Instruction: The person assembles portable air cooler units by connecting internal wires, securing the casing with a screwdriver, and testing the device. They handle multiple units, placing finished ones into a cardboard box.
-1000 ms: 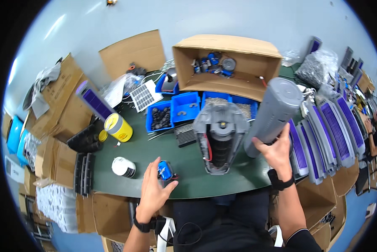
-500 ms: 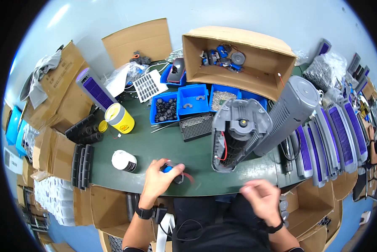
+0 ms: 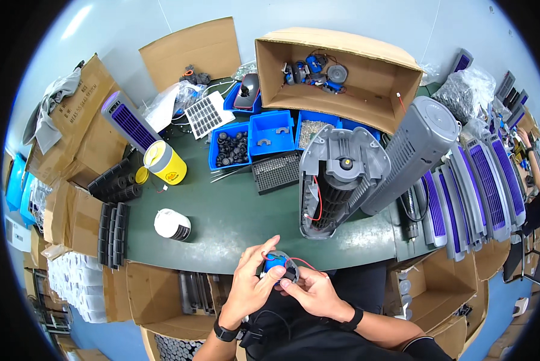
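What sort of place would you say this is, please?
Probably an appliance assembly workshop: matching purple-and-grey panels, blue bins of small parts, and an open grey housing on the green workbench.

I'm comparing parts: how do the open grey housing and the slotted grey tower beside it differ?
The grey housing is open, showing a black roller and red wire; the grey tower shows its slotted outside.
The tower ends in a flat round face; the housing's far end is an uncovered curved shell.
Both are grey.
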A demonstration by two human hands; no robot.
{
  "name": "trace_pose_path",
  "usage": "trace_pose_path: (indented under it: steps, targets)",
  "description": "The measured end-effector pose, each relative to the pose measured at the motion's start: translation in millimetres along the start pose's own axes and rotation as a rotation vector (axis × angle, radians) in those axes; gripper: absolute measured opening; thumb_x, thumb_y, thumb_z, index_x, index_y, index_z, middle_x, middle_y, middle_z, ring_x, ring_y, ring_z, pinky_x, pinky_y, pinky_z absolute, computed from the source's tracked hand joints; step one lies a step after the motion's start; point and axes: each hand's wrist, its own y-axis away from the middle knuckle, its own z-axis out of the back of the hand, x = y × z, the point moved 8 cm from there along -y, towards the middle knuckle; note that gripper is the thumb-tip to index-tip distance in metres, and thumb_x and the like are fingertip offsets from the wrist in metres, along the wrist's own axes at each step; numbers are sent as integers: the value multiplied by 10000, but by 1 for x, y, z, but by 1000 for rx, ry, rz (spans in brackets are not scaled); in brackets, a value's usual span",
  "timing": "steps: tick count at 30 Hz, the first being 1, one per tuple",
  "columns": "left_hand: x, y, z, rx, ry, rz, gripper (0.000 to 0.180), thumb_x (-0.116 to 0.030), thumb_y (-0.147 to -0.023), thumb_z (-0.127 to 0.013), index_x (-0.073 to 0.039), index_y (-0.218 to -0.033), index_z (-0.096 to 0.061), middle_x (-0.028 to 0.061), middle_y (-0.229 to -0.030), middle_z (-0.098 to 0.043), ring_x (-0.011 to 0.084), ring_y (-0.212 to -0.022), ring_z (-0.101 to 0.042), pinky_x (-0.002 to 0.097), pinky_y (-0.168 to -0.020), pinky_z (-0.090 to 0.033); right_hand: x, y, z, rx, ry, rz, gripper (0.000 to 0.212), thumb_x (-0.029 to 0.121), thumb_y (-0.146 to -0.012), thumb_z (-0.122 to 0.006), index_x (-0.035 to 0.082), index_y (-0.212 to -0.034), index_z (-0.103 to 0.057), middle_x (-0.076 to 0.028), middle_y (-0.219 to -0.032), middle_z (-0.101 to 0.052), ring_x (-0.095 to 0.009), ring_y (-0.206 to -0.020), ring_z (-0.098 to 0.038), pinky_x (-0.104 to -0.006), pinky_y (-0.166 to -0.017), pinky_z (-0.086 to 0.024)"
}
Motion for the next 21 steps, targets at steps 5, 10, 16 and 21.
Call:
trace_pose_path:
  steps: [5, 10, 16, 21]
  targets:
    - [-21, -1, -9, 87, -39, -65, 570, -153, -869, -818, -52, -1405, -653, 173, -1301, -665, 265, -1196, -640, 391, -1057, -482, 10, 4, 6, -78, 381, 190, 283, 177, -934, -792, -15, -843, -605, -102, -690, -687, -154, -617, -697, -346, -564, -554]
    - [1, -5, -21, 15, -32, -16, 433, -163, -1050, -614, -39, -1465, -593, 206, -1313, -674, 283, -1200, -653, 403, -1031, -504, 32, 3, 2, -92, 736, 225, 308, 156, -893, -809, -14, -764, -586, -182, -655, -668, -238, -576, -716, -365, -511, -524]
    - [3, -5, -12, -88, -100, 26, 556, -329, -1162, -262, -10, -1604, -372, 230, -1344, -666, 259, -1062, -709, 368, -947, -541, 38, 0, 10, -158, 510, 181, 265, 109, -906, -809, -30, -786, -618, -136, -659, -678, -135, -595, -696, -307, -508, -516]
    - [2, -4, -15, -18, 133, 156, 556, -317, -1159, -250, -17, -1618, -346, 196, -1300, -702, 175, -1019, -688, 322, -934, -536, 19, 0, 16, -145, 242, 103, 172, 78, -951, -777, -41, -874, -680, -43, -746, -728, -53, -638, -653, -269, -544, -514]
